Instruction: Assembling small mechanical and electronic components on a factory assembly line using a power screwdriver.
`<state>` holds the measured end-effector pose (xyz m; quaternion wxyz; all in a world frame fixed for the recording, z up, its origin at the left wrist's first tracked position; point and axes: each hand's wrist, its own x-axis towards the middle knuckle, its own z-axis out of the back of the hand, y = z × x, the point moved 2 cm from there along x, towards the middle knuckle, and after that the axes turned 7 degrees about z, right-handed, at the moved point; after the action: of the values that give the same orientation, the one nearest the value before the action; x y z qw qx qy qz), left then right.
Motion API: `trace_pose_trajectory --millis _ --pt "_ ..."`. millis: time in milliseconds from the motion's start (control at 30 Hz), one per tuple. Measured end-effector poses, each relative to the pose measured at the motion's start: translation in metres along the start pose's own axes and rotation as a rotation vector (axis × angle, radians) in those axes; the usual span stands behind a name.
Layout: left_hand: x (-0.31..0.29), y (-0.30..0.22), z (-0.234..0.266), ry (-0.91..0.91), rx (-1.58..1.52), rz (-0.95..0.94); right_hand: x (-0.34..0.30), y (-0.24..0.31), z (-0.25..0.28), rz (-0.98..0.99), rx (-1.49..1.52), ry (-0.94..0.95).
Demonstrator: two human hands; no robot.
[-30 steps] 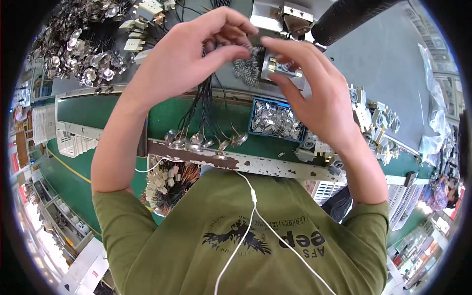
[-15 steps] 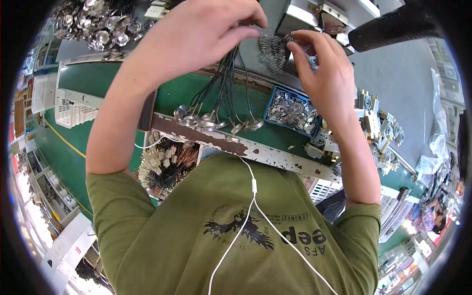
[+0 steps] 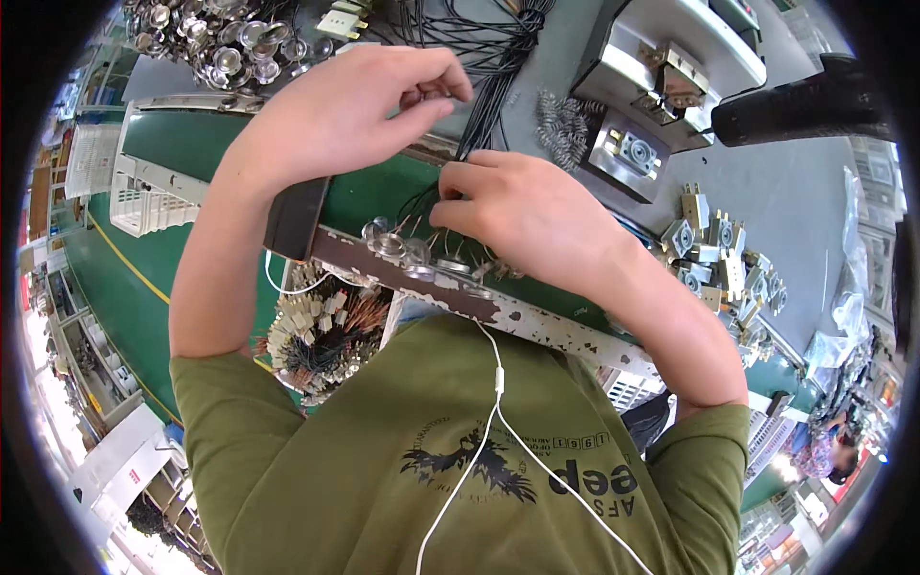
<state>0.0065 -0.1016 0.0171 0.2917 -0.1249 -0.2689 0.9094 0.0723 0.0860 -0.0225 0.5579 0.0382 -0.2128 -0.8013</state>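
My left hand hovers beside a bundle of black wires. Its fingers are loosely curled, the thumb stands apart from the index finger, and I see nothing between them. My right hand is closed over the wires' lower stretch, fingers pinched together around a black wire, though the fingertips are partly hidden. Round silvery metal caps on the wire ends lie along the worn front edge of the bench. A pile of coil springs lies beyond my right hand, next to a metal block holding a square thermostat-like part.
A metal fixture and a black tool handle stand at the far right. Several square parts with brass terminals lie to the right. Metal caps are heaped far left. Below the edge sits a bunch of wires with white connectors.
My right hand has left the coil springs and come left and nearer, onto the black wires. My left hand has shifted left and nearer. The right arm now hides the blue tray of small metal pieces.
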Motion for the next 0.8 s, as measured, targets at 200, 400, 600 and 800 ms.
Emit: trace_pose_trajectory --millis 200,400,600,800 --pt "-0.008 0.01 0.005 0.144 -0.085 0.093 -0.032 -0.008 0.014 -0.007 0.292 -0.405" --pt "-0.007 0.009 -0.005 0.287 -0.123 -0.011 -0.043 -0.006 0.023 -0.075 0.375 -0.484" --pt "-0.007 0.004 -0.003 0.426 -0.03 0.095 -0.018 -0.006 0.002 -0.017 0.034 -0.288" --pt "-0.016 0.006 -0.002 0.403 0.007 0.123 -0.002 -0.006 -0.009 0.019 -0.068 -0.011"
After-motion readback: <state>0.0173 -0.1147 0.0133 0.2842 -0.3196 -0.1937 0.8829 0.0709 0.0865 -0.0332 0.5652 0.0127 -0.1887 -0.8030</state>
